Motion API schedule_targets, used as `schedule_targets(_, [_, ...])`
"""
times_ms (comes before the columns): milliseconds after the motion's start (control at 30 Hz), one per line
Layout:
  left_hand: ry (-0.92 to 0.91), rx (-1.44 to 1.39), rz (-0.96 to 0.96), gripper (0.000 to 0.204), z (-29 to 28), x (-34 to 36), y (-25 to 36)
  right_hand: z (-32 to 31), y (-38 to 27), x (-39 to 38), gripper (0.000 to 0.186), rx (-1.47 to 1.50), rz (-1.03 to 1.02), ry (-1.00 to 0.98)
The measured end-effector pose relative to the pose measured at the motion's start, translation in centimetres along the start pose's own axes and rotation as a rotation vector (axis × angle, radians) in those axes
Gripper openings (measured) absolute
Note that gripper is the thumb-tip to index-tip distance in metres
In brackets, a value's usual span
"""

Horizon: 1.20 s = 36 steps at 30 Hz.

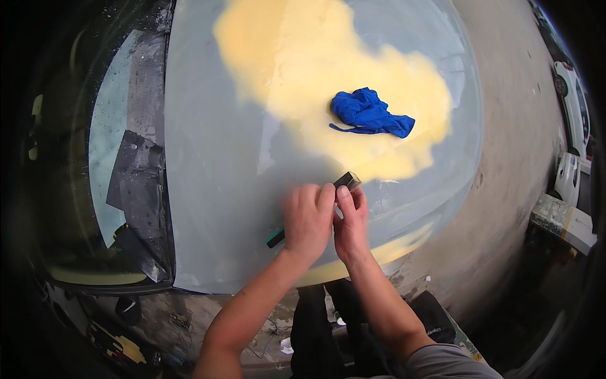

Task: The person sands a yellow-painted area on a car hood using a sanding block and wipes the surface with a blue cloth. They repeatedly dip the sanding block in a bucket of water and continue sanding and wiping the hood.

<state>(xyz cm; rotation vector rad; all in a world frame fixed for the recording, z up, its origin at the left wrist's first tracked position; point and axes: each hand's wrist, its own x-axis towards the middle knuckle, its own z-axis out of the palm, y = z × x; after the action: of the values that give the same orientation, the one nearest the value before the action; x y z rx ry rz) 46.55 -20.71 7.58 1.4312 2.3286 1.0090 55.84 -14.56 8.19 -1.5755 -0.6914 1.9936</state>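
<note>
Over the car's hood (214, 164), our hands are closed on a dark, green-ended block (345, 180), left hand (307, 215) around its middle, right hand (352, 218) pinching its far end; we should probably keep both ends evenly supported.

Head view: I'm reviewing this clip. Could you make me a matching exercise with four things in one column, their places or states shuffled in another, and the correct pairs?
Things
1. Blue cloth
2. Black block
3. Dark sheets
4. Grey sleeve

Places or states
A. At the picture's lower edge
B. Left of the grey panel
C. Crumpled on the large yellow patch
D. Touched by the right grip

Pairs: 1-C, 2-D, 3-B, 4-A
</note>
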Motion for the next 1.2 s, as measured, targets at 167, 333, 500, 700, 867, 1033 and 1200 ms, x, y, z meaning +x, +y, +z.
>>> schedule_targets(167, [-0.207,-0.654,-0.143,0.049,-1.7,1.4,3.7,-4.5,-3.9,1.0,0.056,-0.050,-0.147,-0.222])
schedule_targets(333, [0.052,-0.025,-0.091,0.076,4.5,11.8,0.3,-8.2,-10.2,1.2,0.071,-0.077,-0.192,-0.250])
schedule_targets(500, [-0.273,0.353,-0.065,0.081,10.4,17.9,4.9,-10.1,-12.8,-0.7,0.074,-0.564,-0.403,-0.115])
schedule_targets(700, [-0.032,0.254,0.134,0.025,8.2,18.9,-5.9,-6.9,-7.7,-0.8,0.062,-1.245,-0.779,-0.345])
schedule_targets(867, [0.278,-0.306,-0.128,0.034,-6.6,26.4,-5.5,6.9,-5.3,11.8,0.049,-1.448,-1.444,-0.315])
schedule_targets(1033, [0.213,-0.321,-0.095,0.033,-16.0,27.4,-3.9,19.2,-4.0,18.3,0.045,-1.450,-1.641,-0.435])
schedule_targets(1200, [0.329,-0.349,0.035,0.028,-14.7,27.0,-8.5,16.8,-1.1,17.4,0.035,-1.307,-1.783,-0.417])
